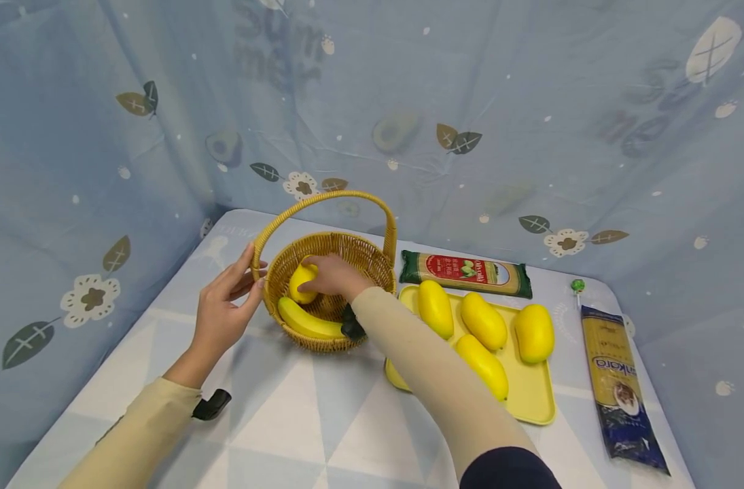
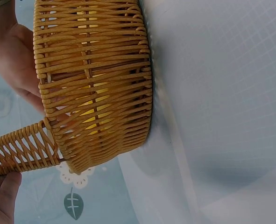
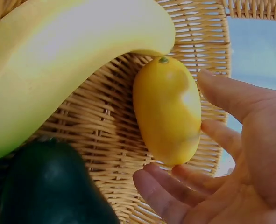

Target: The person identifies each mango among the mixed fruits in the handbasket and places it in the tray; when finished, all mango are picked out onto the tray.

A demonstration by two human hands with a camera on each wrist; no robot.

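My left hand (image 1: 225, 305) pinches the handle (image 1: 257, 258) of a wicker basket (image 1: 331, 346) at its left base. My right hand (image 1: 333, 275) reaches inside the basket, beside a yellow mango (image 3: 166, 112). In the right wrist view its fingers (image 3: 161, 191) are spread around the mango's right side and lower end, fingertips right at its skin. A banana (image 1: 307, 320) lies at the basket's near side. Next to it, the right wrist view shows a smooth dark green piece of produce (image 3: 49, 186). In the left wrist view the woven wall (image 2: 95, 79) partly hides the contents.
Right of the basket, a yellow tray (image 1: 530, 401) bears several mangoes (image 1: 483, 320), partly behind my right sleeve. A green-ended spaghetti pack (image 1: 466, 274) lies behind it. At the right are a blue-and-gold pasta pack (image 1: 622, 390) and a green lollipop (image 1: 577, 286). Patterned curtains (image 1: 372, 102) enclose the table.
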